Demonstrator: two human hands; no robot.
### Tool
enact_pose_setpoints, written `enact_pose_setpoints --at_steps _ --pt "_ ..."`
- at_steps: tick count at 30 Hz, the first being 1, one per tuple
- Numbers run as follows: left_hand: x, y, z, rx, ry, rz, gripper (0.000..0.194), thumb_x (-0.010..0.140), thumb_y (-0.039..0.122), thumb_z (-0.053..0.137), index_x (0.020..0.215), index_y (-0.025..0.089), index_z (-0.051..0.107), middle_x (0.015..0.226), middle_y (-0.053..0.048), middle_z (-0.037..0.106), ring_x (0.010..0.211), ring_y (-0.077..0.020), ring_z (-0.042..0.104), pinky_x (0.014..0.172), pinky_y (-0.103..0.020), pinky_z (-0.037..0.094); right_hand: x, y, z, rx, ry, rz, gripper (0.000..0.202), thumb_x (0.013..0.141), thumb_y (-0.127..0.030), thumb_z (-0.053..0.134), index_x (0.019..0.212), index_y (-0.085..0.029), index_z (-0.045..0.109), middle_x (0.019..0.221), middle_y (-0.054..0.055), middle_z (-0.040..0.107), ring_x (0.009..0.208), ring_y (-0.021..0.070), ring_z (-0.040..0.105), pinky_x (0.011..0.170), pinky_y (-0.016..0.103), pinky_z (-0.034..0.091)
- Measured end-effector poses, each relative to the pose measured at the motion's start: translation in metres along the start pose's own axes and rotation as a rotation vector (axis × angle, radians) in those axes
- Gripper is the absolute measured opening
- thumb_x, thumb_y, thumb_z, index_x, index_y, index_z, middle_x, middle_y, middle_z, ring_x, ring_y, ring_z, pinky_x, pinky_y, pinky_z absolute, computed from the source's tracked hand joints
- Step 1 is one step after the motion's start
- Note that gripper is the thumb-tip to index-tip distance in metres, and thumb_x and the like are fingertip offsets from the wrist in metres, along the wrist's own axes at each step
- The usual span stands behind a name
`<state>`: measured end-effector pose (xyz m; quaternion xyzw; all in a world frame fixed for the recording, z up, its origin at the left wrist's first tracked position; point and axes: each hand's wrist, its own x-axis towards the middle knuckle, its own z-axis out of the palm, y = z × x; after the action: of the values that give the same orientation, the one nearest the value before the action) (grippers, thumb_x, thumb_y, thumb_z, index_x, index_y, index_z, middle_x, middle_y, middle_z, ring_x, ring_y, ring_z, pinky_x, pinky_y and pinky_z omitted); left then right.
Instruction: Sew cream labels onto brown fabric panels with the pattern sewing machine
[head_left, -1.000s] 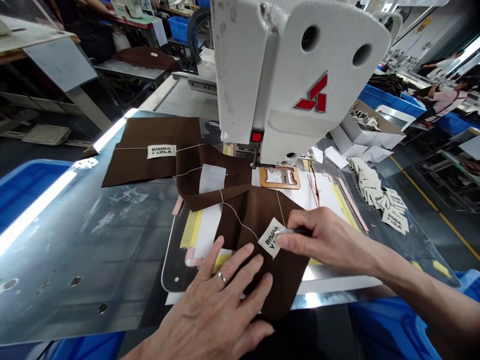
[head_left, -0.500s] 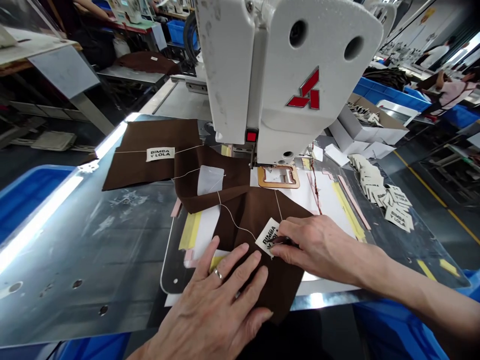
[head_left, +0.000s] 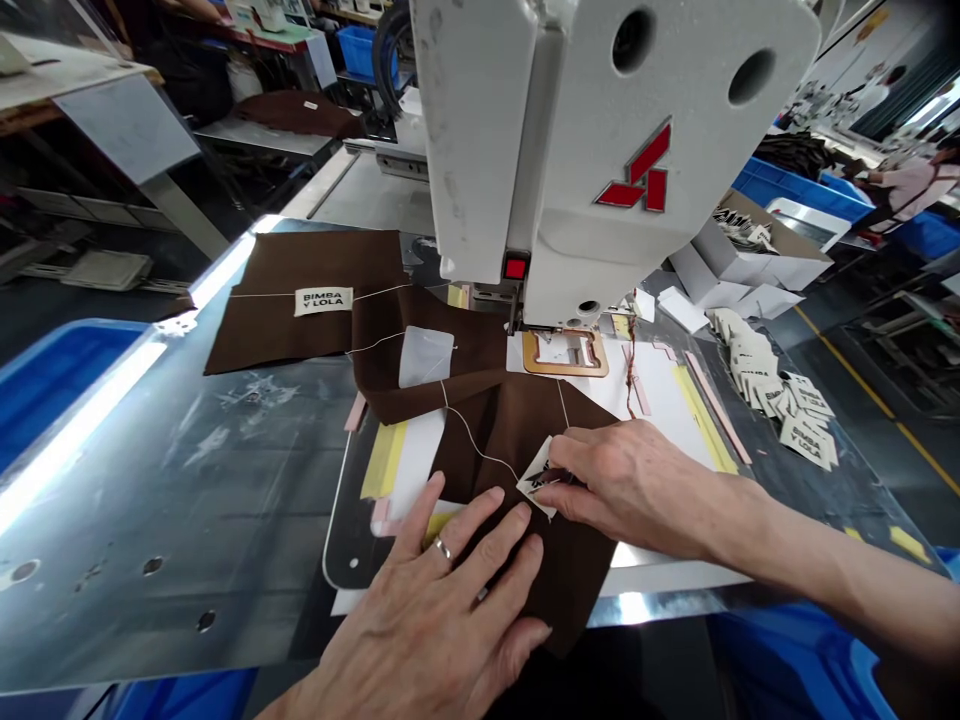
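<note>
Now, the left hand [head_left: 439,600] rests spread on the brown fabric [head_left: 576,550], its grip released — while the right hand [head_left: 637,485] grasps a small dark tool [head_left: 559,478] at the white label [head_left: 529,484]. The fabric lies across the bench [head_left: 247,520], just in front of the sewing machine [head_left: 600,245].

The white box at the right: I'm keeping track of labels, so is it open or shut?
Open: the box has its top uncovered, and printed labels show inside.
</note>
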<state>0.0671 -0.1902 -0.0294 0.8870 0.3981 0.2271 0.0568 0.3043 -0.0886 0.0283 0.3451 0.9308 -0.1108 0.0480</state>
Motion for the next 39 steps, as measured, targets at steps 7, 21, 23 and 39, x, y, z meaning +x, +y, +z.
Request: enact_pose_setpoints --at_steps 7,21,23,39 --pt "-0.001 0.001 0.001 -0.004 -0.006 0.004 0.043 0.101 0.052 0.070 0.136 0.027 0.067 0.148 0.003 0.065 0.140 -0.0246 0.055 0.134 -0.051 0.009 0.005 0.003 -0.009 0.008 -0.068 -0.052 0.027 0.109 -0.040 0.057 0.092 -0.019 0.058 0.083 0.001 0.066 0.064 0.0160 0.058 0.056 0.031 0.024" --pt "0.001 0.001 0.000 0.008 -0.010 -0.002 0.042 0.102 0.051 0.067 0.137 0.026 0.067 0.149 0.003 0.064 0.140 -0.0247 0.056 0.134 -0.050 0.009 0.018 0.010 -0.017 0.137 -0.152 -0.067 0.023 0.105 -0.036 0.063 0.092 -0.017 0.064 0.085 0.003 0.070 0.070 0.0167 0.063 0.063 0.029 0.036" --pt "0.001 0.002 0.000 0.012 -0.013 0.002 0.043 0.102 0.050 0.068 0.138 0.026 0.067 0.149 0.003 0.064 0.140 -0.0245 0.055 0.134 -0.050 0.009 0.019 0.011 -0.017 0.188 -0.147 -0.078 0.023 0.105 -0.038 0.063 0.095 -0.017 0.066 0.085 0.002 0.070 0.070 0.0161 0.063 0.063 0.028 0.037" --pt "0.003 0.001 -0.006 0.039 -0.029 0.036 0.040 0.106 0.048 0.062 0.138 0.024 0.065 0.146 0.003 0.066 0.139 -0.0219 0.055 0.134 -0.049 0.005 0.008 -0.004 -0.025 0.659 0.086 0.158 0.048 0.100 -0.061 0.061 0.076 -0.020 0.053 0.064 -0.007 0.048 0.055 0.0087 0.042 0.052 0.024 0.030"
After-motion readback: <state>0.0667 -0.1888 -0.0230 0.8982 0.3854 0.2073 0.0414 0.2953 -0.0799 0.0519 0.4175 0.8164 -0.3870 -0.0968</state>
